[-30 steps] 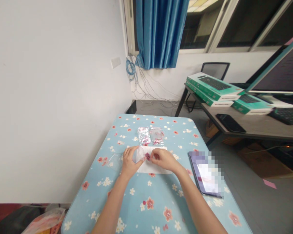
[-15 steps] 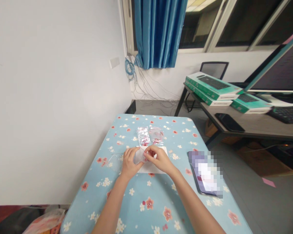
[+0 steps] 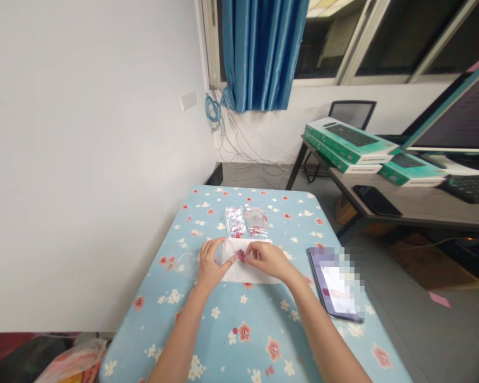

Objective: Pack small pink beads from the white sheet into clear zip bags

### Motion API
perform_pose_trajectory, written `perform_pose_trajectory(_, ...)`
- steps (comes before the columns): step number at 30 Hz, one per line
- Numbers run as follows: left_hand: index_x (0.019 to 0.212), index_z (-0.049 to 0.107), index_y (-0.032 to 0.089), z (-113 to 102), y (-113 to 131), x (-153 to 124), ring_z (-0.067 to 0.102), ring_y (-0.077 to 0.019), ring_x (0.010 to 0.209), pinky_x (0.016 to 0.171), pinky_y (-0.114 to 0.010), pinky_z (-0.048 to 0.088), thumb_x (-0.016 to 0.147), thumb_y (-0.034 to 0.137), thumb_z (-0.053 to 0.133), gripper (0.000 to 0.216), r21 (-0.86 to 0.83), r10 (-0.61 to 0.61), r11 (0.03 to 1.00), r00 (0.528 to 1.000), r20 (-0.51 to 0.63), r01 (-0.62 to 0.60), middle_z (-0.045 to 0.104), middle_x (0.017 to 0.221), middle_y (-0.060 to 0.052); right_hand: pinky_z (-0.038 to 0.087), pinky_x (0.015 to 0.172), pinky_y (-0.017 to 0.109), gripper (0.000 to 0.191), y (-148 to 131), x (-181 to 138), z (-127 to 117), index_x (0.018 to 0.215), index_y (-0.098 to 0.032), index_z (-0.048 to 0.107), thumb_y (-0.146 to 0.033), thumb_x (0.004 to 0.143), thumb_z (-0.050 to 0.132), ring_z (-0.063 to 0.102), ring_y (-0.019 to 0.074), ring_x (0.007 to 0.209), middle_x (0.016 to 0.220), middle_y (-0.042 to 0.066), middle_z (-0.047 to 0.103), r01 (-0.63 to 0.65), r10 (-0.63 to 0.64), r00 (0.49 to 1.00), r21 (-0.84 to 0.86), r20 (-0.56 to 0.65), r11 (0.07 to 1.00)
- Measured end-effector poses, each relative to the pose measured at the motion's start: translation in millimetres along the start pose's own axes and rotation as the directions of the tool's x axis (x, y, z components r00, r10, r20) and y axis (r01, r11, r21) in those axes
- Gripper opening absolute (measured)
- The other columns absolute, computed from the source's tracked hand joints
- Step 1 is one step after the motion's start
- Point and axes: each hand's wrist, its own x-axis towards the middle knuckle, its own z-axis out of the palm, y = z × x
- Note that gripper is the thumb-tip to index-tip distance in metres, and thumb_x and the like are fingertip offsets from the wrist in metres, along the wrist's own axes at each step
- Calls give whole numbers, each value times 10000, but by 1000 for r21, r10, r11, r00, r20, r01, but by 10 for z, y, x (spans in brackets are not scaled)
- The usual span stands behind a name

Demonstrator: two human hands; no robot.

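My left hand (image 3: 211,266) is curled round a clear plastic piece (image 3: 226,251), which looks like a small bag or cup; its exact kind is not clear. Beside its edge, over a white sheet (image 3: 255,272), is a cluster of small dark red beads (image 3: 240,256). My right hand (image 3: 268,260) is at the right of the beads, thumb and fingers bent together close to them. Whatever those fingertips pinch is too small to make out. Just beyond the sheet lie a clear bag (image 3: 235,221) and another clear bag (image 3: 257,221), both with red pieces inside.
The table (image 3: 207,340) has a blue floral cover. A tablet (image 3: 329,282), partly blurred out, lies at the right edge. Farther right, a desk (image 3: 419,205) carries keyboard boxes (image 3: 347,141), a phone (image 3: 377,200) and a monitor (image 3: 459,111). A wall stands to the left.
My right hand has moved slightly right, away from the left hand. The red beads between the hands now show plainly, and the clear plastic stays with my left hand.
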Motion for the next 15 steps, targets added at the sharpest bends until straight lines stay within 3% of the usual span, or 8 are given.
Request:
perform_pose_trajectory(7, 1093, 544, 207, 5, -18, -5, 575, -224, 970, 879, -383, 464, 710, 290, 713, 426, 0, 9, 1000, 1000, -10, -9, 643, 1031, -62, 292, 588, 234, 151, -31, 19, 160, 802, -195, 647, -337, 787, 598, 583, 153, 719, 792, 21, 668, -39, 52, 997, -211, 54, 977)
perform_pose_trajectory(15, 1082, 552, 209, -1, 1, 3, 581, -225, 959, 871, -380, 469, 699, 292, 723, 427, -2, 9, 1000, 1000, -22, -9, 647, 1020, -61, 296, 593, 251, 213, -69, 24, 174, 780, -190, 652, -352, 832, 525, 603, 176, 721, 806, 52, 689, -67, 83, 995, -283, 47, 957)
